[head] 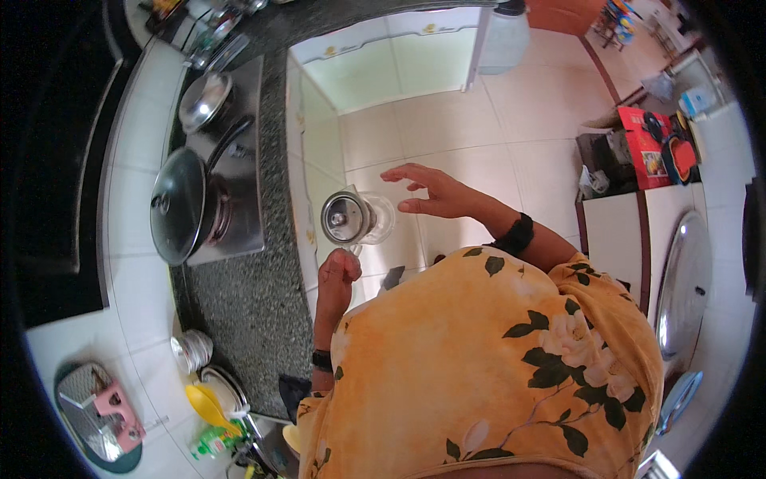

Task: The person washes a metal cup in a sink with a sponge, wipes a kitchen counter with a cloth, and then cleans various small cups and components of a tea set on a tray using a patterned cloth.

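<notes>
My left hand is closed around the handle of a clear glass pitcher with a round metal-rimmed lid. The pitcher is held up over the tiled floor, beside the cabinet front. To the right of it, my right hand is apart from the pitcher, with its fingers spread and nothing in them. What the pitcher contains cannot be told.
On the left, a granite counter bears a gas stove with a lidded wok and a metal pot. A yellow ladle lies near the sink. Across the floor, a low cabinet holds a red box.
</notes>
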Available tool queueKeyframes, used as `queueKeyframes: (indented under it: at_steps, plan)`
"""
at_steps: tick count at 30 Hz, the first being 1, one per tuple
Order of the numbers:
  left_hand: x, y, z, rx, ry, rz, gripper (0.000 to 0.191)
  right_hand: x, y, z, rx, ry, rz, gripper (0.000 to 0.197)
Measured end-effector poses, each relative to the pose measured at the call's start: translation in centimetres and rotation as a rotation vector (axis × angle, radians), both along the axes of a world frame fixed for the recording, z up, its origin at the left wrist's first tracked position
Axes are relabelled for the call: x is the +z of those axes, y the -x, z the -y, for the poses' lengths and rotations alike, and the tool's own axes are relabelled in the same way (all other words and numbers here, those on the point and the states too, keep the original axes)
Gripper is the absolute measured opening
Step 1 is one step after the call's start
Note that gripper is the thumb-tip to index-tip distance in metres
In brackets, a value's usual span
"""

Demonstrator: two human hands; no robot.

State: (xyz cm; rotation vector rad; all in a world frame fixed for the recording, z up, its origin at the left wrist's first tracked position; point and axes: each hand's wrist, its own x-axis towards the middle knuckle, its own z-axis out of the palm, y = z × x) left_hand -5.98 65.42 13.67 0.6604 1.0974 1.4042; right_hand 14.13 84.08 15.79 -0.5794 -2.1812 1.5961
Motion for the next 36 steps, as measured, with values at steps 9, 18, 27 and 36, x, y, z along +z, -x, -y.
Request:
queueKeyframes:
  at_steps: [9,18,27,36]
  plan:
    - [2.1,-1.3,-11.3,-0.333,-0.063,-0.331,0.032,0.3,-3.2,-4.0,-0.058,0.062,-0.061,0.08]
    - [0.8,-0.5,-20.9,-0.643,-0.111,-0.389,0.029,-0.8,-2.2,-7.5,-0.355,0.139,-0.17,0.094]
    - [-1.3,-4.0,-30.7,-0.858,-0.009,-0.232,0.025,0.7,-5.8,-11.7,-0.896,-0.396,0.107,0.115]
    - [-3.7,-14.3,-40.2,-1.109,-0.108,-0.445,0.034,-0.9,-13.9,-16.4,-0.87,-0.549,0.516,0.081]
